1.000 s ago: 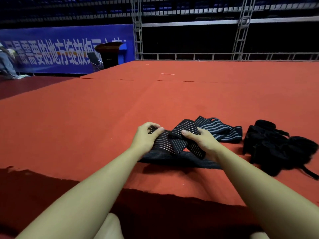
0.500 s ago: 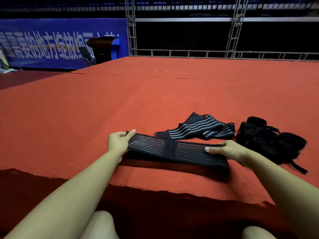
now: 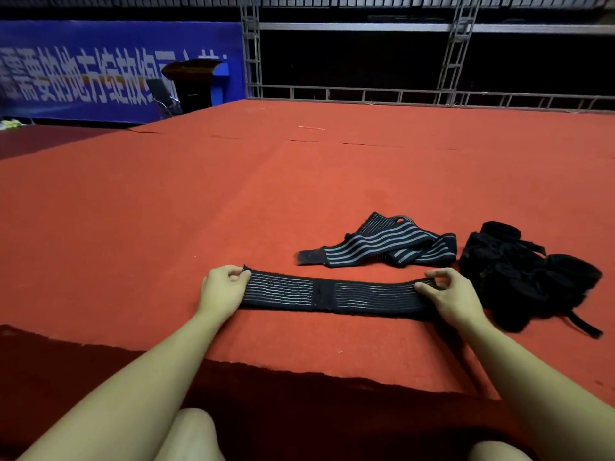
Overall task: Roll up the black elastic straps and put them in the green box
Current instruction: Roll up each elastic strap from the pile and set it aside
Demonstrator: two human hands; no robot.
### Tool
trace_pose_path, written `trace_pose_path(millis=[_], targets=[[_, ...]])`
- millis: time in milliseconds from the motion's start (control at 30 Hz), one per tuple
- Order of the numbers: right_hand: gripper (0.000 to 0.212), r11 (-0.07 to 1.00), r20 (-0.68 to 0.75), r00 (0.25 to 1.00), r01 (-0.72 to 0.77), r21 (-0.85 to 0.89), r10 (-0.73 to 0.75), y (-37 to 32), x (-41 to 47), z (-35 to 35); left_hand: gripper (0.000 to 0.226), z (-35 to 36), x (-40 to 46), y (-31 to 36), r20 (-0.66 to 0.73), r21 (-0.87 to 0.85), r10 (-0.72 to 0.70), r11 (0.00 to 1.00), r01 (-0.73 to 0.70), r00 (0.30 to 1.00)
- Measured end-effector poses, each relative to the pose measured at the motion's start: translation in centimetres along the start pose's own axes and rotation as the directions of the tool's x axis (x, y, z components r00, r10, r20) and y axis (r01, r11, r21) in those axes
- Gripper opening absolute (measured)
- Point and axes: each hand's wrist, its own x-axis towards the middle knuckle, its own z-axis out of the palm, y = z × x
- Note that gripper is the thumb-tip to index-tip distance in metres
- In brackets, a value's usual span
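Strap stretched flat between two hands on the red surface (image 3: 166, 227).

Far left behind, a blue banner (image 3: 100, 71) bears white characters too blurred to read. The left hand (image 3: 221, 289) pinches the strap (image 3: 332, 294) at its left end, fingers (image 3: 233, 272) curled over the edge. The right hand (image 3: 449, 294) pinches its right end between thumb and fingers. Beyond the right fingers lies a second striped strap (image 3: 389, 242), crumpled; right of them, a black pile (image 3: 519, 274). No box shows.
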Motion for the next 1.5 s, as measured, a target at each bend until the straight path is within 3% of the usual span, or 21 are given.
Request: trace_pose_path(millis=[167,267,500,933,1067,1133,1233,1333,1500], targets=[[0.008,0.977,-0.07,0.983,0.16,-0.139,-0.171,1.9,-1.6,1.3,0.024,0.8,-0.6,-0.7,-0.057,0.097,0.04,0.995,-0.034,0.998],[0.007,0.933,-0.072,0.964,0.228,-0.28,-0.257,2.0,-2.0,1.9,0.025,1.3,-0.4,-0.3,-0.071,0.143,0.03,0.99,-0.02,0.997],[0.012,0.91,-0.142,0.963,0.16,-0.383,-0.229,1.7,-2.5,1.9,0.026,1.5,-0.4,-0.6,-0.084,0.197,0.034,0.98,-0.016,0.996],[0.019,0.829,-0.113,0.962,0.151,-0.539,-0.249,2.6,-1.7,2.4,0.023,1.9,0.1,-1.6,-0.064,0.27,0.104,0.959,-0.083,0.993],[0.026,0.809,-0.173,0.92,0.207,-0.55,-0.352,2.6,-1.9,2.4,0.032,2.4,-0.3,-1.6,-0.084,0.321,0.211,0.931,-0.174,0.974],[0.035,0.76,-0.093,0.875,0.354,-0.545,-0.475,2.6,-2.0,2.5,0.043,2.3,-0.6,-1.6,-0.053,0.367,0.33,0.884,-0.289,0.942],[0.061,0.696,0.199,0.864,0.493,-0.522,-0.463,2.5,-2.0,3.0,0.06,2.6,-0.7,-1.8,0.227,0.458,0.412,0.754,-0.47,0.882],[0.07,0.684,0.374,0.877,0.473,-0.555,-0.303,2.1,-1.9,3.1,0.066,3.0,-0.3,-1.9,0.38,0.564,0.252,0.7,-0.439,0.89],[0.073,0.696,0.362,0.908,0.4,-0.597,-0.211,1.5,-2.1,3.0,0.07,3.1,0.1,-1.5,0.446,0.633,0.126,0.655,-0.412,0.886]])
